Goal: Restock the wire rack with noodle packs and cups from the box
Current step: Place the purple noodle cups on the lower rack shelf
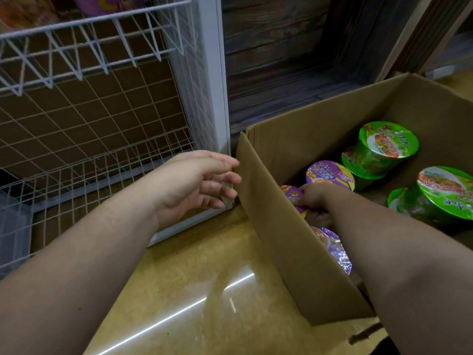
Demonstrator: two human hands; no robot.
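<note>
An open cardboard box (268, 201) stands on the floor at the right, holding purple noodle cups and green noodle cups (384, 147). My right hand (313, 201) reaches down inside the box and grips a purple noodle cup (294, 196) by its rim, partly hidden behind the box wall. Two more purple cups (330, 174) lie near it. My left hand (202, 180) hovers with relaxed fingers just left of the box's near wall, holding nothing. The white wire rack (89, 119) stands at the left, its lower shelf bare in view.
Noodle packs (28, 11) lie in the rack's upper wire basket at the top left. A dark wood-panelled wall (281, 60) runs behind the box. The glossy yellowish floor (204, 290) lies between the rack and the box.
</note>
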